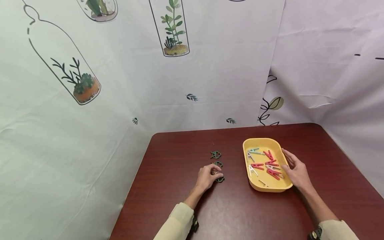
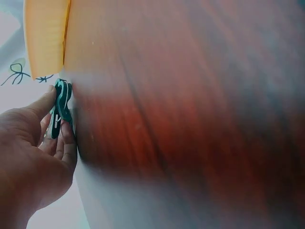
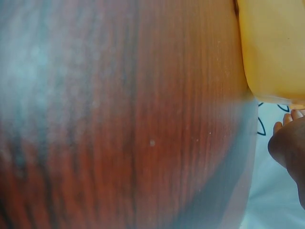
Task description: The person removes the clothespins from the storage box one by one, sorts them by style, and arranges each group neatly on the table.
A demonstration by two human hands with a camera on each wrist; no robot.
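Note:
My left hand pinches a dark green plastic clip between thumb and fingers, close over the table. Just beyond that hand lie two similar green clips, the nearer clip partly behind the fingers and the farther clip fully visible. At the right side of a yellow tray, my right hand holds the rim, thumb over the edge and fingers along the outer wall. Inside the tray lie several clothespins: red clothespins, white clothespins and pale blue-green ones.
The dark red-brown table runs back to a white fabric backdrop printed with plants in jars. A band with a small device sits at the left wrist, below a cream sleeve.

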